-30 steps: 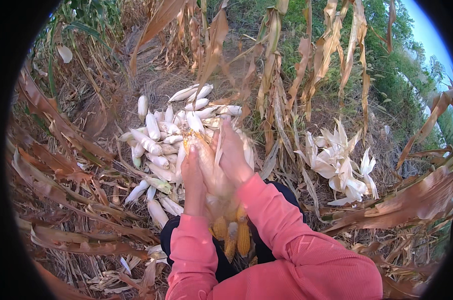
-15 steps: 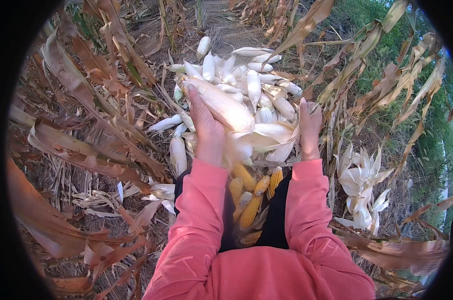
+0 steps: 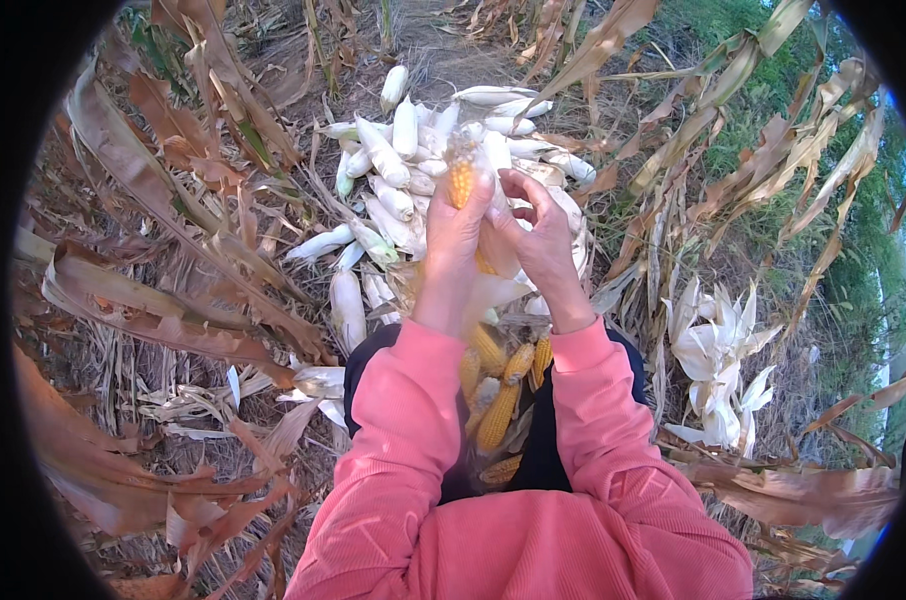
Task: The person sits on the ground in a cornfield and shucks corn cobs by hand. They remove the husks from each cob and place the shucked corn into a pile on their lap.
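The corn ear, held tight in my left hand while my right hand grips its husk, could slip if I yank unevenly.

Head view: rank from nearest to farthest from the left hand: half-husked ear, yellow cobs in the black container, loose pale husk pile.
1. Half-husked ear: held in the left hand, above the fingers.
2. Yellow cobs: below the wrists, in the black container between the sleeves.
3. Loose pale husk pile: far right, on the ground.
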{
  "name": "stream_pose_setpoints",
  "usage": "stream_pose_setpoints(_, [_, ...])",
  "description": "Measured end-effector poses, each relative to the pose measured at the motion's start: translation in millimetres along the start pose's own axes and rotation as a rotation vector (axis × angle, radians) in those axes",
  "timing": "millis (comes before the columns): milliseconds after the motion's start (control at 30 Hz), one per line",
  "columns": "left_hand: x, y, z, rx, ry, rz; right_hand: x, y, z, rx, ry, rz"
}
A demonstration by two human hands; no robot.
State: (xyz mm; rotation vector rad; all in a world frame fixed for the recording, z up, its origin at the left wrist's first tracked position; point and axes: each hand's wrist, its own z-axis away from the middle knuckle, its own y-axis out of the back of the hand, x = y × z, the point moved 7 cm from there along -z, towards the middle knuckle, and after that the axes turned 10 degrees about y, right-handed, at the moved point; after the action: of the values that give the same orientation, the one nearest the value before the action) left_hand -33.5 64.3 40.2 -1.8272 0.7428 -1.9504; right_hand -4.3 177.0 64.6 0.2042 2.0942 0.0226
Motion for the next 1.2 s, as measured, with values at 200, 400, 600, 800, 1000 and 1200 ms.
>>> stream_pose_setpoints(200, [-2.6,-7.6,10.2,-0.143,0.123,0.092,5.4,5.5,7.0,0.101,0.034,0.006])
stream_pose_setpoints(400, [0.4,-26.5,20.5,-0.124,0.196,0.102,3.5,19.0,10.8,0.199,0.048,0.039])
stream_pose_setpoints(600, [-9.9,10.2,-2.3,-0.025,0.134,0.053,0.0,4.4,10.2,0.136,-0.062,-0.052])
stream_pose_setpoints(800, [-11.3,1.8,-4.8,-0.136,0.108,0.001,-0.7,18.4,8.6,0.222,0.086,0.017])
stream_pose_setpoints(1000, [-8.7,6.3,3.8,-0.027,0.104,-0.036,18.8,11.5,11.1,0.107,-0.035,-0.138])
stream_pose_setpoints(1200, [-5.5,-1.7,11.7,-0.075,0.166,0.008,15.5,12.3,13.4,0.199,-0.024,-0.158])
